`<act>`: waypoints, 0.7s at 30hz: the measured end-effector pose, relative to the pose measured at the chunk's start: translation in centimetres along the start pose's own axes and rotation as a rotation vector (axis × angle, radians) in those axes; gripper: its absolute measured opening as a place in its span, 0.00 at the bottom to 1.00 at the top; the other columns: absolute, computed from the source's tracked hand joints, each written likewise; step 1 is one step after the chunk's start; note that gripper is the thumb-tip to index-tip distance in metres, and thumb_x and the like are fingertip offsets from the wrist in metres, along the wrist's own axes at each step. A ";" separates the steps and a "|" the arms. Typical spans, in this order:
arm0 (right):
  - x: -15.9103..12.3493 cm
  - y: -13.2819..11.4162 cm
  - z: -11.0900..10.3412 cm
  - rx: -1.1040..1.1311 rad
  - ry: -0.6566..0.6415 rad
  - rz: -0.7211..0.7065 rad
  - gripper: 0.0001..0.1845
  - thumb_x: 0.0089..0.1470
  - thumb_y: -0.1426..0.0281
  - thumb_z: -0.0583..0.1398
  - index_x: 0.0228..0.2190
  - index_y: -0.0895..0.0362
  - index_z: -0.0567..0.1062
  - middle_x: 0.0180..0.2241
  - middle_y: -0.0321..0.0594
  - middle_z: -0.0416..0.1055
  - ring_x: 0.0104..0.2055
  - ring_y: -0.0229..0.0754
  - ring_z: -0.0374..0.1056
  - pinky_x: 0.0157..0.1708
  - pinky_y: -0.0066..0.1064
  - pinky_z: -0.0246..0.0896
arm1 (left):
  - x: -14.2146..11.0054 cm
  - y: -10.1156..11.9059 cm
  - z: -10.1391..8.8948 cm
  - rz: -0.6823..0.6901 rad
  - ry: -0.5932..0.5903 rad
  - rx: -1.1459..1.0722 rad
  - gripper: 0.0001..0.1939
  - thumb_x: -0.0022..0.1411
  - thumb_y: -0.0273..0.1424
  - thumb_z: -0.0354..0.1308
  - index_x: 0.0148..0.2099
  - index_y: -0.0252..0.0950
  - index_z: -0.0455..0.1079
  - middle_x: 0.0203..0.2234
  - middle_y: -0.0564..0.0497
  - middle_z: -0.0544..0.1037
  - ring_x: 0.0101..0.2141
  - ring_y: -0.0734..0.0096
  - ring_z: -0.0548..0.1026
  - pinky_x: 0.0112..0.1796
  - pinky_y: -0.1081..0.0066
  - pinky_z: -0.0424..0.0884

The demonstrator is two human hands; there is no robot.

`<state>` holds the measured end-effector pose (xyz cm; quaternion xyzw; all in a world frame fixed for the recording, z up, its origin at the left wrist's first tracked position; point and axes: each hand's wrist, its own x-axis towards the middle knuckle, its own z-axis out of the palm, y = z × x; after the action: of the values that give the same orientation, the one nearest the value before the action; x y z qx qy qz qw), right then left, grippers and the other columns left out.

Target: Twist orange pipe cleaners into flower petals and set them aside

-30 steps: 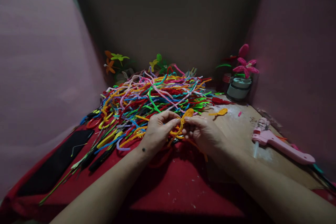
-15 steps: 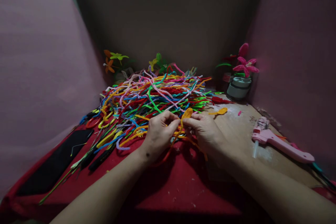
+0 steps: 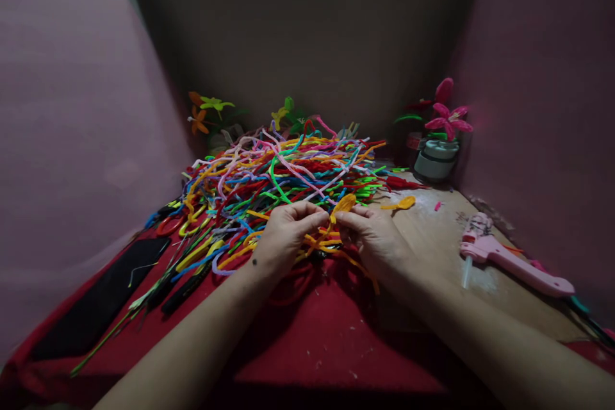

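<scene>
Orange petal (image 3: pixel 346 202) sits between the fingertips, long axis slanting up-right, away from the wearer. Right hand (image 3: pixel 372 237) nearer, pinching its lower part; left hand (image 3: pixel 291 230) pinches at the stem end.

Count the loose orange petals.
2: held petal between left hand and right hand; second petal on the brown board. Others may be hidden in the pile.

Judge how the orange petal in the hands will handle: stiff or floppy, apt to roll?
The orange petal is probably light, being small. It seems fairly stiff, standing out without drooping. Its flattened shape should resist rolling.
</scene>
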<state>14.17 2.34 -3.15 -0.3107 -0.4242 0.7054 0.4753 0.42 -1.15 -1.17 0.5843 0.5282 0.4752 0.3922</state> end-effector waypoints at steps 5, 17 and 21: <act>-0.3 0.0 0.2 0.010 -0.082 -0.030 0.05 0.40 0.71 0.62 0.23 0.60 0.72 0.19 0.32 0.65 0.19 0.30 0.57 0.20 0.24 0.52 | 0.2 -0.5 -0.1 -0.233 -0.184 -0.375 0.14 0.50 0.37 0.61 0.31 0.29 0.71 0.26 0.46 0.75 0.27 0.71 0.72 0.32 0.72 0.67; -1.2 -0.5 1.0 -0.065 0.096 -0.054 0.06 0.38 0.74 0.61 0.16 0.59 0.67 0.12 0.27 0.56 0.14 0.27 0.48 0.16 0.23 0.45 | -0.6 -0.6 1.1 0.370 0.091 0.739 0.09 0.59 0.30 0.49 0.28 0.34 0.67 0.22 0.51 0.70 0.25 0.72 0.66 0.28 0.73 0.60; -1.3 -0.2 1.2 -0.031 0.101 -0.025 0.07 0.37 0.74 0.60 0.15 0.59 0.66 0.12 0.26 0.55 0.15 0.27 0.48 0.16 0.23 0.45 | -0.9 -1.3 1.8 0.772 0.232 1.293 0.12 0.61 0.25 0.44 0.26 0.34 0.64 0.20 0.48 0.68 0.25 0.67 0.65 0.30 0.66 0.58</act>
<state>13.69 0.85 -2.43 -0.3480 -0.4144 0.6761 0.4999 1.82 -1.79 -2.93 0.7872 0.4975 0.2329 -0.2803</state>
